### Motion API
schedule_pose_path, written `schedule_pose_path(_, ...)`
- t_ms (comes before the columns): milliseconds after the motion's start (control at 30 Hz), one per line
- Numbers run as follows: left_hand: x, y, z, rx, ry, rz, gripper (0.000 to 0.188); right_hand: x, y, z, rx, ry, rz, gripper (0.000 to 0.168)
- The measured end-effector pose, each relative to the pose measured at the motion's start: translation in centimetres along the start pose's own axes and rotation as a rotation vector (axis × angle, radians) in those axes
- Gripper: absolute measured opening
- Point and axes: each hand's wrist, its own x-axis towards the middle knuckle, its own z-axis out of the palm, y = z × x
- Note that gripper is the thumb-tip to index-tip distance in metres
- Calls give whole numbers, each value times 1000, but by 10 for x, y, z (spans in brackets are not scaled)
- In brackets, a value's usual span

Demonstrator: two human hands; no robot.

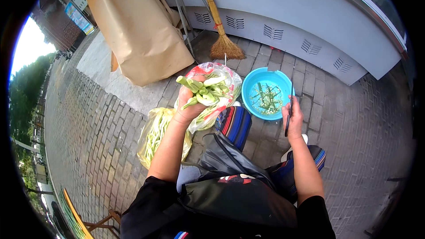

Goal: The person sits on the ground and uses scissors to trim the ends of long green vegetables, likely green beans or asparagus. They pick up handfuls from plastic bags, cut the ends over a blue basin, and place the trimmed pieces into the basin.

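A bunch of pale green bean pods (203,90) is held in my left hand (191,101), above a clear plastic bag with red print (234,79) that holds more beans. My right hand (295,119) grips a dark, narrow tool (291,106), seen edge-on, perhaps scissors or a knife, at the right rim of a blue plastic basin (247,88). Small green trimmings (268,99) lie in the basin. Left of my knees, a yellowish plastic bag (186,146) holds long pale green beans (158,132).
Ahead stand a straw broom (225,44), a metal-framed folding item (182,10) and a large brown paper-covered object (142,33). A grey vented cabinet (282,16) runs across the back. Part of a wooden stand (103,222) shows at lower left. Brick paving (99,132) lies around.
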Motion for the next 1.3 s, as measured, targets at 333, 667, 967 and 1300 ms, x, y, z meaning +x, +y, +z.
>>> schedule_pose_path(333,-64,-28,-48,-170,262,-51,34,-48,-48,31,-111,-142,-63,44)
schedule_pose_path(667,-237,-83,-81,-469,-17,-1374,39,-38,-91,121,-164,-402,-236,51)
schedule_pose_path(967,-374,-101,-104,-657,252,-1867,35,-39,-104,153,-426,-433,-299,55)
schedule_pose_path(1300,-334,-257,-118,454,-550,-1733,41,-30,-126,179,-425,-458,-272,53)
